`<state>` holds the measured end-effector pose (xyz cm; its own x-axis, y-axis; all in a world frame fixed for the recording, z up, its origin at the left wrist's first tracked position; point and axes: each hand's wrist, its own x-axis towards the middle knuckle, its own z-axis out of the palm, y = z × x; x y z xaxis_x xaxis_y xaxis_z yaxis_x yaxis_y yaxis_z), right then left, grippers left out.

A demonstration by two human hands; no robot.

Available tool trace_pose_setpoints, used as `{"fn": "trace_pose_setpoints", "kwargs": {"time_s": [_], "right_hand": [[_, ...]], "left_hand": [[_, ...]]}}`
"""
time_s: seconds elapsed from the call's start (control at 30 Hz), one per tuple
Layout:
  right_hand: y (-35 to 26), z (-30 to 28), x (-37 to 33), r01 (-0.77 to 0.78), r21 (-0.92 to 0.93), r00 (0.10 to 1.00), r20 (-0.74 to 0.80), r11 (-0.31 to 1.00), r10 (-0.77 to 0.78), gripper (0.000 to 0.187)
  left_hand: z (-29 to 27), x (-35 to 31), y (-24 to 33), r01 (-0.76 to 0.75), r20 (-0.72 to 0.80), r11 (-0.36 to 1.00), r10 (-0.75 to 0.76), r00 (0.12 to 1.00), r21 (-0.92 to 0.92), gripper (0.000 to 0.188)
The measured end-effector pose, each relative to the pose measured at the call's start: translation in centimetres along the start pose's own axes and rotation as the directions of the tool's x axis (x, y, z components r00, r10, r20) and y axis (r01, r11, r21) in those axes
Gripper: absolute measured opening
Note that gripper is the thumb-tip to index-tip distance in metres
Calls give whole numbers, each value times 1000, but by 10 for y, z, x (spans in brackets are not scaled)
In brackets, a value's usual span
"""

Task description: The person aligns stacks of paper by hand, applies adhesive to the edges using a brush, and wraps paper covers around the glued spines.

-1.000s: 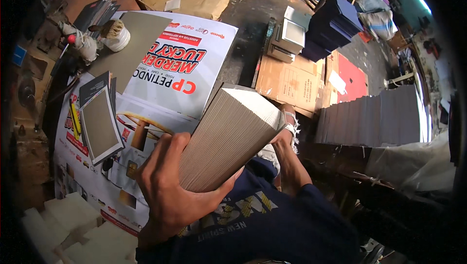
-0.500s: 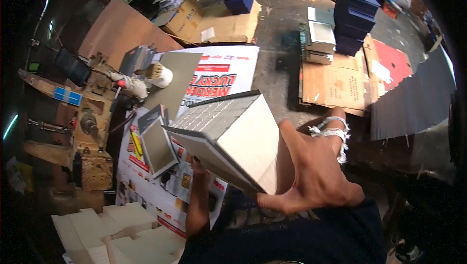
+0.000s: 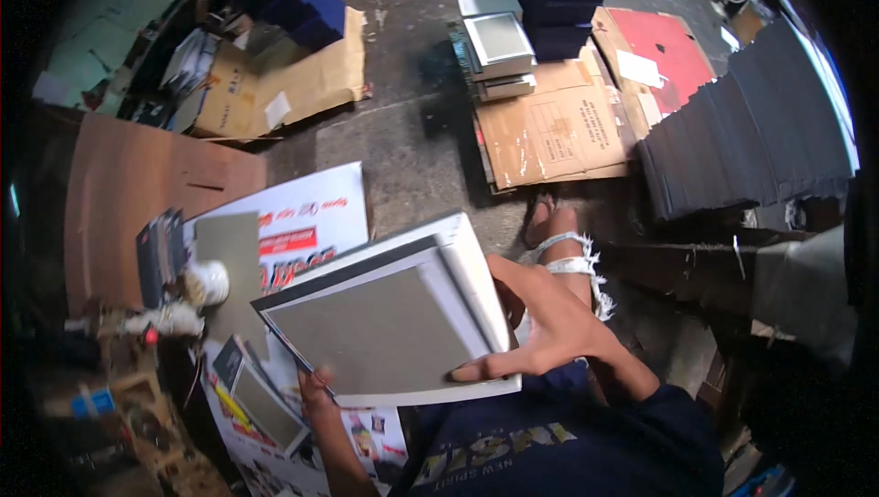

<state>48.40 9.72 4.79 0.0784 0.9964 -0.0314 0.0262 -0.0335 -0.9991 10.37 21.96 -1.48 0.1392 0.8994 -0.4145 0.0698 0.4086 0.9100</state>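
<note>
head: held stack (image 3: 371, 327) seemingly runs left-right

Tilted, white-sided stack (image 3: 375, 323), grey face up

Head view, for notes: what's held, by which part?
Grey-topped rectangular paper block: right hand at its right end, left hand at its left edge.

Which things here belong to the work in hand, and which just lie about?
In hand:
- grey-topped stack, held by left hand and right hand

Untouched, seemingly just lying about:
- yellow tool on the poster
- white tub
- flat cardboard
- red board
</note>
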Motion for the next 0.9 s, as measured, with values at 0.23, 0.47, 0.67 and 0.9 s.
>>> {"fn": "trace_pose_setpoints", "kwargs": {"time_s": [0.23, 0.47, 0.67, 0.9], "right_hand": [[53, -71, 37, -408, 334, 909, 62, 850, 412, 92], [38, -161, 88, -439, 526, 860, 14, 728, 509, 85], [113, -241, 93, -225, 725, 792, -253, 651, 555, 79], [211, -302, 127, -107, 870, 851, -171, 482, 496, 97]], "left_hand": [[125, 67, 51, 18, 100, 970, -43, 994, 244, 78], [263, 137, 149, 32, 363, 952, -146, 920, 303, 54], [404, 184, 195, -301, 546, 837, 3, 838, 458, 50], [502, 212, 205, -487, 549, 712, 170, 818, 506, 52]]}}
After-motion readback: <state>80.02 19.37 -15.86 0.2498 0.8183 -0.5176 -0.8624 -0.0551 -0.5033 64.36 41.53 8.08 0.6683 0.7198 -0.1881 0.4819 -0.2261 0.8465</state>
